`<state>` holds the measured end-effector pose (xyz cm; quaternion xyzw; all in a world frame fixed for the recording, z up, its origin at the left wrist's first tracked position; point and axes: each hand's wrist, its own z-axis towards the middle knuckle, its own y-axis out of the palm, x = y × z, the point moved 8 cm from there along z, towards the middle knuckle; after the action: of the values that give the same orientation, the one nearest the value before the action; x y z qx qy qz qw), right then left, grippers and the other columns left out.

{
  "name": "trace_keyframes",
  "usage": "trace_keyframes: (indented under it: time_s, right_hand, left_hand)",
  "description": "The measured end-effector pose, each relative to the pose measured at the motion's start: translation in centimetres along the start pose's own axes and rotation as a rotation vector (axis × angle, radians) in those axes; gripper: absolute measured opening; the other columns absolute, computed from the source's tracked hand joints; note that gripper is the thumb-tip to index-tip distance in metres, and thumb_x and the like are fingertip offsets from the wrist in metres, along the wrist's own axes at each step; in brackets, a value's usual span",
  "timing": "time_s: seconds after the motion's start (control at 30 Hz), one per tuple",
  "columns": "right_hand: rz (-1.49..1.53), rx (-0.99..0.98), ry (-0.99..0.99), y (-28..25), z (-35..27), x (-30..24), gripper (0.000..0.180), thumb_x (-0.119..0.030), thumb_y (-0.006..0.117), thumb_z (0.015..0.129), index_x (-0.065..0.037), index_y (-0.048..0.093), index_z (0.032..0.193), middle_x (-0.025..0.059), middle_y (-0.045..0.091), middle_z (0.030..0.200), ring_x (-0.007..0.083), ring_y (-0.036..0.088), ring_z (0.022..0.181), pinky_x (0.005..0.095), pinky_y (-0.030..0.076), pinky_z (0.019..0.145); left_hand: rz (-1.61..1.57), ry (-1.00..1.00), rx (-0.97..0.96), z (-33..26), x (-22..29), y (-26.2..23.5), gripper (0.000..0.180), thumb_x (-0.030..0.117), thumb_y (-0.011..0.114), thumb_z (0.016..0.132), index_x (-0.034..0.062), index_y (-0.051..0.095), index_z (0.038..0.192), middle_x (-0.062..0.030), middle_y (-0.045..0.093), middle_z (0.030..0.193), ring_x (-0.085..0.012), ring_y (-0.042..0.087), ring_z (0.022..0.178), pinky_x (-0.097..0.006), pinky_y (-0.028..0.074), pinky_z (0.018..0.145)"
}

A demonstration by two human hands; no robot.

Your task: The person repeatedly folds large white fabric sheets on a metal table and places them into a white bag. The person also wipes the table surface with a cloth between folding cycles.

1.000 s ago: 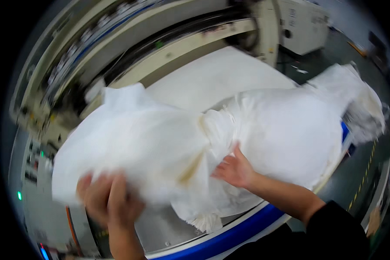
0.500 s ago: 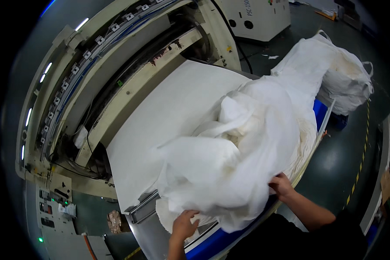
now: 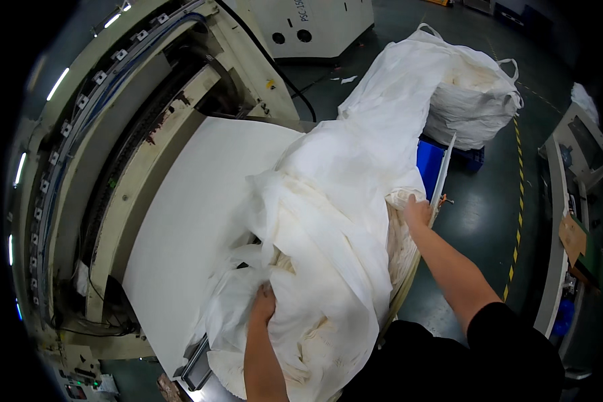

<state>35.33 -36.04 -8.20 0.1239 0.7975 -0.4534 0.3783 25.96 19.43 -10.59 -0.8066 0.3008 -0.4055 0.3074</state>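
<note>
Right hand (image 3: 419,212) gripping the white cloth (image 3: 335,231) edge, left hand (image 3: 263,305) half-buried, grip unclear; looks soft, floppy, probably heavy: thick folds hold best!

Factory floor: large roller machine (image 3: 141,161), white cabinet (image 3: 308,30), yellow-black floor tape (image 3: 518,221).

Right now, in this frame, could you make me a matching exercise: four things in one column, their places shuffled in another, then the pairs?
Things:
1. Left hand
2. Right hand
3. Bulging white fabric sack with loop handles
4. Yellow-and-black striped floor tape

Places:
A. Against the right edge of the heaped white cloth
B. On the dark green floor
C. Among folds, lower middle
D. Upper right, by the cloth's far end

Pairs: 1-C, 2-A, 3-D, 4-B
</note>
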Motion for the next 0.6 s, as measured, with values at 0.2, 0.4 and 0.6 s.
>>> trace_keyframes:
  time_s: [0.2, 0.4, 0.6]
  right_hand:
    - [-0.101, -0.216, 0.194, 4.3, -0.8, 3.2, 0.085, -0.063, 0.034, 0.085, 0.010, 0.043, 0.128, 0.0319, 0.048, 0.127, 0.0421, 0.048, 0.118, 0.0435, 0.039, 0.099]
    - [0.172, -0.799, 0.312, 9.3, -10.2, 9.7, 0.085, -0.067, 0.039, 0.085, 0.004, 0.044, 0.131, 0.0252, 0.052, 0.128, 0.0367, 0.054, 0.113, 0.0439, 0.039, 0.100]
    - [0.725, -1.468, 0.509, 9.9, -24.1, 5.5, 0.074, -0.059, 0.043, 0.088, -0.001, 0.044, 0.133, 0.0203, 0.055, 0.125, 0.0332, 0.055, 0.112, 0.0448, 0.038, 0.100]
  left_hand:
    - [-0.154, 0.027, -0.214, 1.9, -1.0, -0.3, 0.075, 0.057, 0.028, 0.093, -0.0042, 0.046, 0.131, -0.0228, 0.049, 0.133, -0.0318, 0.044, 0.126, -0.037, 0.033, 0.103]
    - [-0.136, -0.163, -0.486, 4.2, -4.9, 2.4, 0.083, 0.065, 0.025, 0.091, -0.0044, 0.048, 0.130, -0.0233, 0.051, 0.130, -0.0323, 0.049, 0.120, -0.039, 0.036, 0.100]
    - [-0.439, -0.129, -0.466, 0.3, -4.5, 7.7, 0.060, 0.046, 0.039, 0.095, -0.0050, 0.053, 0.123, -0.0182, 0.060, 0.117, -0.0285, 0.057, 0.107, -0.037, 0.043, 0.093]
